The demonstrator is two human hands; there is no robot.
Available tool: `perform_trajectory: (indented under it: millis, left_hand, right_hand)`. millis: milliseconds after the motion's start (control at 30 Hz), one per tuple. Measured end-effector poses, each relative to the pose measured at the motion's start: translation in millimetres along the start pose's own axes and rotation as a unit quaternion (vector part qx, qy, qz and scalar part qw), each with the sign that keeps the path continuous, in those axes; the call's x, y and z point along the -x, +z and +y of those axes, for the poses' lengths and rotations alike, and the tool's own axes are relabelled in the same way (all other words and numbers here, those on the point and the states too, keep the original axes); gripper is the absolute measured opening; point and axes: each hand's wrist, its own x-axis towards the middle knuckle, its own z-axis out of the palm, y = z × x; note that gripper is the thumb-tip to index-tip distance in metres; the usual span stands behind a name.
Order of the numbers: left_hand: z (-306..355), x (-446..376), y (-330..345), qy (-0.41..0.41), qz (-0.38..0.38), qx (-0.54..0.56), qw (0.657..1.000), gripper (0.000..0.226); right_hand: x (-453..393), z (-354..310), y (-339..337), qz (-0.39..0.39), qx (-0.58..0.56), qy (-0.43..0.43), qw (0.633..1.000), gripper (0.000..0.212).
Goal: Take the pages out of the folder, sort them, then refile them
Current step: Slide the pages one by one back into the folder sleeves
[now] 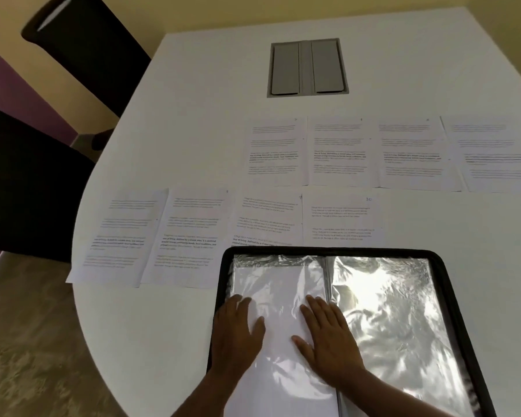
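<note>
Your left hand and right hand press flat, fingers straight and slightly apart, on the open folder's left sleeve; eight pages lie on the bench.

You are working at a white table with a rounded near-left edge. A grey recessed hatch with two closed flaps sits flush in its far middle. Directly on the top you have eight printed pages face up — a far row of four, edges touching or slightly overlapping, and a near row of four shifted left. An open black folder with clear plastic sleeves lies at the near edge — covering the lower ends of two near-row pages.
</note>
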Motion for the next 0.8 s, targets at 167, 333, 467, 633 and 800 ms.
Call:
perform_trajectory:
  millis: [167, 333, 467, 633, 800]
  left_hand:
    - [18, -72, -17, -0.014, 0.084, 0.085, 0.993, 0.038]
    - [37, -167, -29, -0.052, 0.096, 0.128, 0.986, 0.042]
    - [45, -240, -31, -0.100, 0.070, 0.161, 0.979, 0.048]
    - [47, -316, -23, -0.135, 0.048, 0.156, 0.977, 0.057]
    - [58, -376, -23, -0.188, 0.024, 0.103, 0.976, 0.068]
  right_hand:
    - [-73, 2, -23, 0.129, -0.090, 0.047, 0.986, 0.050]
    - [-169, 12, -63, 0.187, -0.207, 0.127, 0.952, 0.042]
    - [-242, 31, -85, 0.198, -0.243, 0.173, 0.934, 0.040]
    - [-317, 60, -96, 0.153, -0.254, 0.248, 0.922, 0.046]
    - [-369, 73, -98, 0.110, -0.244, 0.293, 0.918, 0.057]
